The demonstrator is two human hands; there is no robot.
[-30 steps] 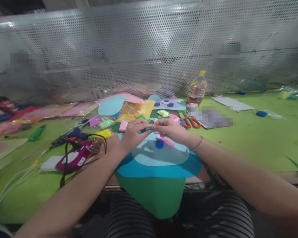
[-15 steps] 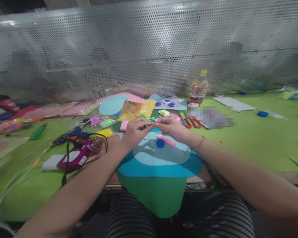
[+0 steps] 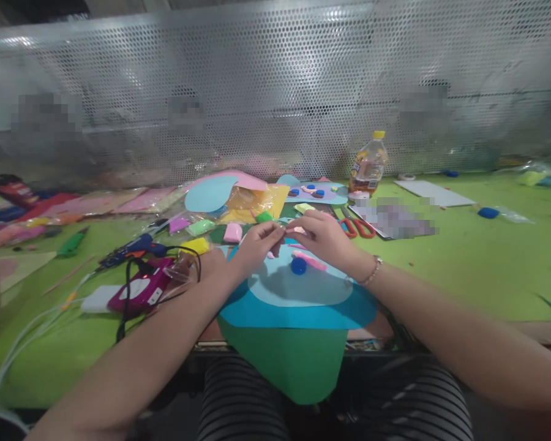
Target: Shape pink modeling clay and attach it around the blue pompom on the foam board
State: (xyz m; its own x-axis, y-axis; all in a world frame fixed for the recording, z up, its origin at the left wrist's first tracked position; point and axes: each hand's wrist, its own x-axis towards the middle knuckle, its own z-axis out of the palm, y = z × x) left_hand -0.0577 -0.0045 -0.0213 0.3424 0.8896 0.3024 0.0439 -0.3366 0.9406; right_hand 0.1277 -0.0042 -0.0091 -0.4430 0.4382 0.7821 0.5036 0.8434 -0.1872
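Note:
My left hand (image 3: pixel 258 243) and my right hand (image 3: pixel 324 240) meet fingertip to fingertip above the layered paper. Both are closed in a pinch; whatever lies between the fingers is too small to make out. Below them is a light blue paper shape (image 3: pixel 275 291), lying on a larger bright blue sheet (image 3: pixel 298 317). A round dark blue piece (image 3: pixel 298 265) and a pink strip (image 3: pixel 313 261), which look like modelling clay, rest on the light blue paper. Under these sheets, a green sheet (image 3: pixel 289 361) hangs over the table's front edge.
Red-handled scissors (image 3: pixel 363 228) lie beyond my right wrist, with a drink bottle (image 3: pixel 370 165) behind. On the left are a purple power strip (image 3: pixel 142 291), a glue gun (image 3: pixel 131 250) and cables. Small clay packs, including a yellow one (image 3: pixel 195 246), lie nearby. A perforated metal panel (image 3: pixel 275 92) stands behind.
My fingers have curled in more, and the right hand's knuckles have risen slightly. Both hands stay together over the paper. The pieces on the sheet lie as before.

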